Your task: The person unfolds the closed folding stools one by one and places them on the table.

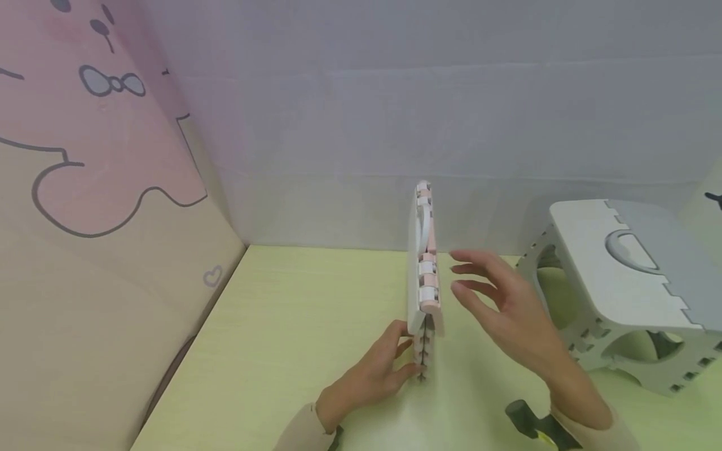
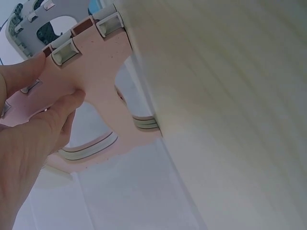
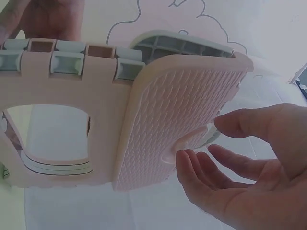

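Observation:
A pink and white folding step stool (image 1: 427, 275) stands on edge, folded nearly flat, on the light yellow tabletop. My left hand (image 1: 375, 373) pinches its lower leg panel between thumb and fingers. In the left wrist view, those fingers (image 2: 67, 108) lie against the pink leg panel (image 2: 103, 72) with its cut-out openings. To the right of the stool, my right hand (image 1: 513, 313) hangs in the air, fingers loosely bent and thumb apart. The right wrist view has its fingertips (image 3: 184, 163) overlapping the handle slot of the textured pink top (image 3: 163, 105).
A second folding stool (image 1: 586, 263), white and grey, stands unfolded at the right. Behind the table (image 1: 282, 313) rises a pale wall covering (image 1: 350, 138). A cream sheet with a pink cartoon animal (image 1: 113, 163) hangs at the left.

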A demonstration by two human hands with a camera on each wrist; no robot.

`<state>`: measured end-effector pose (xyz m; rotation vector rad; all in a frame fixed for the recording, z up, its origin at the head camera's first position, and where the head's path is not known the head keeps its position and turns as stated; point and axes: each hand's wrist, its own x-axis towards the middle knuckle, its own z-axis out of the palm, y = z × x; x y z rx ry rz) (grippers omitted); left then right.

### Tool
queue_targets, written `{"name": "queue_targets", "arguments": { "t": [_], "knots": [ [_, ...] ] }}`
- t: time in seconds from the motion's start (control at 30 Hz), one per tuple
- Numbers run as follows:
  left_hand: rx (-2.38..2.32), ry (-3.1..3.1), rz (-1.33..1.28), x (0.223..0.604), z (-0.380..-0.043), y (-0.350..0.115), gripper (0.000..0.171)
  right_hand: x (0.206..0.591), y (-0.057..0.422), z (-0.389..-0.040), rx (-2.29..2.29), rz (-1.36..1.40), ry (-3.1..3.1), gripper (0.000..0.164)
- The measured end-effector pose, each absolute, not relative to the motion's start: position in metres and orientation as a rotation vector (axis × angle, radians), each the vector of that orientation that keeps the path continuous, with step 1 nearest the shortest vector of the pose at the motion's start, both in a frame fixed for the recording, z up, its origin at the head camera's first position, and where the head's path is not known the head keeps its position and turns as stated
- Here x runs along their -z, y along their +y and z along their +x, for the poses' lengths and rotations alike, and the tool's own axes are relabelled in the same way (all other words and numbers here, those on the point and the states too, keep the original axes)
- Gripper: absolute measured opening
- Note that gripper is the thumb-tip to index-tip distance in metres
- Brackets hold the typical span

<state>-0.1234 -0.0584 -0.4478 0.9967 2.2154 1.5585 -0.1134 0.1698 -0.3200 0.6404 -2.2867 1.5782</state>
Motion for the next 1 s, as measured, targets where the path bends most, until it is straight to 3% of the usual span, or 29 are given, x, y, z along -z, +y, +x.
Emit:
{"name": "queue_targets", "arguments": {
  "t": [1.0],
  "knots": [
    [-1.569, 2.195, 0.914, 0.449, -0.122, -0.058, 0.051, 0.371, 0.185, -0.114, -1.482, 0.636, -2.46, 0.05]
  ]
}}
